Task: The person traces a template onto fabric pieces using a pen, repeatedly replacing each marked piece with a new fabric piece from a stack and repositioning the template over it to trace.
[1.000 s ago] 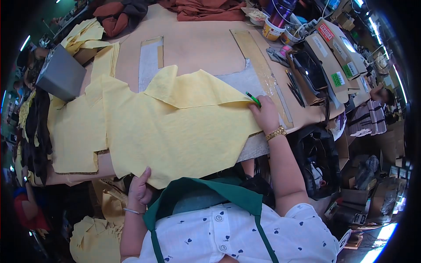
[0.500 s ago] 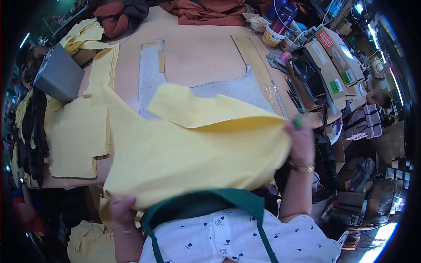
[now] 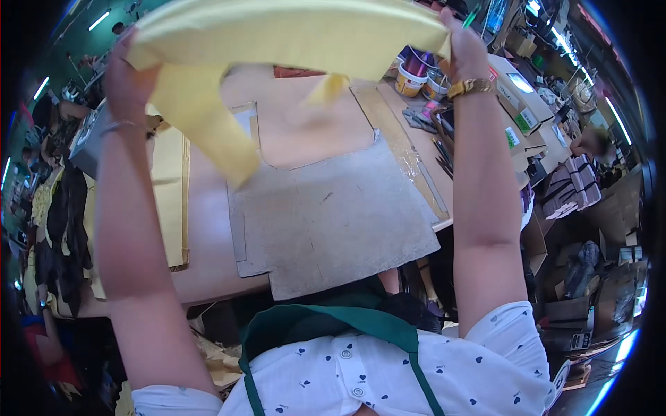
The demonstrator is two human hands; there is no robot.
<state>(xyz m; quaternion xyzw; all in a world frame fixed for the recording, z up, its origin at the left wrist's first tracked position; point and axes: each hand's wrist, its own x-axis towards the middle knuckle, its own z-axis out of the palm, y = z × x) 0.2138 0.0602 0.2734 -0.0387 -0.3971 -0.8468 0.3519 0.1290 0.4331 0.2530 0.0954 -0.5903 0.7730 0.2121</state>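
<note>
Both arms are raised, holding a yellow cut fabric piece (image 3: 298, 35) up above the table at the top of the view. My left hand (image 3: 130, 87), blurred, is closed on its left end. My right hand (image 3: 466, 54) grips the right end, and a thin green object (image 3: 472, 15), perhaps a pen, sticks up from its fingers. Two narrower strips of the fabric hang down, blurred by motion. Below them lies a grey cardboard pattern (image 3: 333, 208) with a deep curved cutout, its near edge reaching past the table edge.
Stacked yellow fabric pieces (image 3: 170, 201) lie on the table's left side, near a grey box (image 3: 87, 149). At the right are a white-and-yellow tub (image 3: 409, 82), dark pens (image 3: 442, 156) and cardboard boxes (image 3: 520, 104). Dark cloth (image 3: 66, 222) hangs at far left.
Both hands have risen from near the table's front edge to the top of the view, lifting the yellow fabric piece. The grey cardboard pattern beneath is now mostly uncovered.
</note>
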